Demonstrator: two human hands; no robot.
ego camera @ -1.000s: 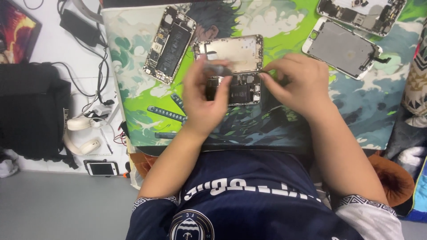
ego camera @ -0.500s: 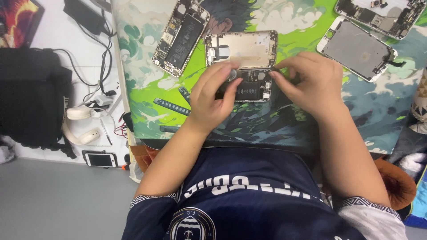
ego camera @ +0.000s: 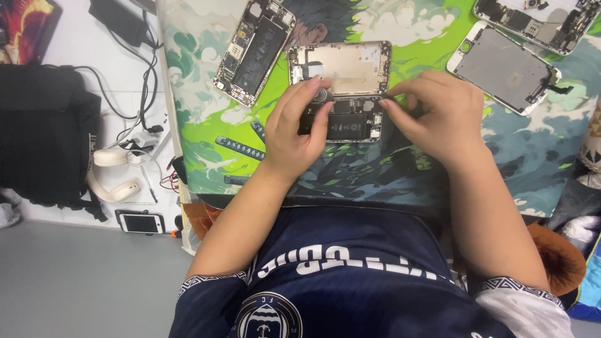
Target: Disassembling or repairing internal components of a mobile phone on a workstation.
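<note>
On desk, green illustrated mat (ego camera: 206, 125) carries opened gold phone chassis (ego camera: 341, 87); left hand (ego camera: 300, 125) pinches small round part over it, right hand (ego camera: 438, 116) pinches its edge. Cream headphones (ego camera: 113, 172) lie left.

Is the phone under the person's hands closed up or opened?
Opened. The gold-framed phone shell lies with no screen on it, its bare inside and dark parts showing between the left hand and right hand.

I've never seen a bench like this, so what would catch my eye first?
Both hands meet at mid-table over an opened phone: the left hand presses on it, the right hand pinches its edge. It lies on a bright green illustrated mat, with another opened phone upper left and a detached screen upper right.
</note>
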